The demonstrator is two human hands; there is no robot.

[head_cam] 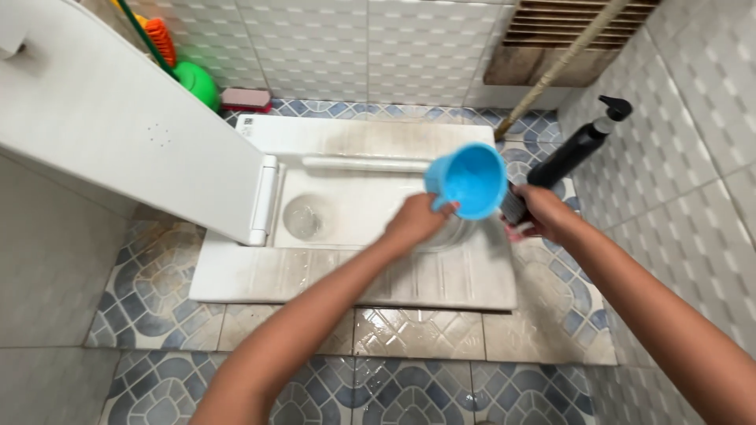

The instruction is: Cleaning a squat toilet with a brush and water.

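The left hand (416, 220) has its grip closed around the handle side of a bright blue plastic mug (469, 180), which is tipped so its open mouth faces the camera, just above the centre of the picture. The right hand (543, 214), at about three o'clock from the mug, has its grip wrapped around the lower end of a black spray bottle (568, 151) that slants up toward one o'clock, its black trigger head against the right wall. Mug and bottle are just beside each other; whether they touch cannot be told.

Both hands hang over a white squat toilet pan (354, 279) set into the floor. Its ribbed footrests are stained and wet-looking, and the round drain hole (307, 216) lies at nine o'clock from the left hand. A white slanted panel (118, 118) fills the ten o'clock part of the view, ending at the pan's left edge.

The floor (150, 291) is tiled in a blue, grey and cream pattern and shines with water near six o'clock. The walls (693, 126) carry small pale textured tiles. At one o'clock a slatted vent (579, 20) sits in the back wall, with a pale stick (563, 63) leaning across it. At eleven o'clock, behind the panel, are a green round object (198, 83), an orange brush (161, 38) and a pink scrubbing brush (246, 98) on the floor.
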